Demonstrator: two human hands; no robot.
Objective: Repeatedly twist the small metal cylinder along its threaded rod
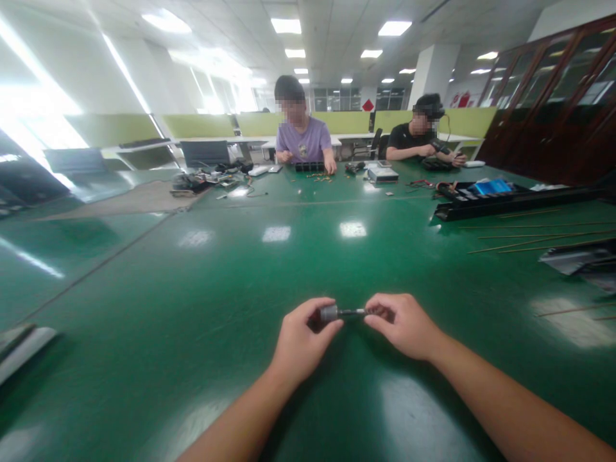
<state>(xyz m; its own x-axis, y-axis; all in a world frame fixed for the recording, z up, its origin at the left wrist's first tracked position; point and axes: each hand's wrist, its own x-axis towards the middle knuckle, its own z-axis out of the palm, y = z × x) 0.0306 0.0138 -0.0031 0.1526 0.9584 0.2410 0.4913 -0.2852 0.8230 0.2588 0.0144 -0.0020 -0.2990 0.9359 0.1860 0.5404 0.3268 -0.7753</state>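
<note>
Grey at its stubby end, dark and thin along the shaft, the rod [351, 313] is held over the green table [216, 269]. The left hand [299, 337] curls half open, thumb and fingers gripping the thick end; the right hand [409, 327] pinches the thin tip (its inner fingers are shadowed from me). Nearly level, it runs crosswise, thick end leftward.

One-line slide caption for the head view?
Left hand and right hand hold a short dark rod over a green table, two people opposite.
</note>
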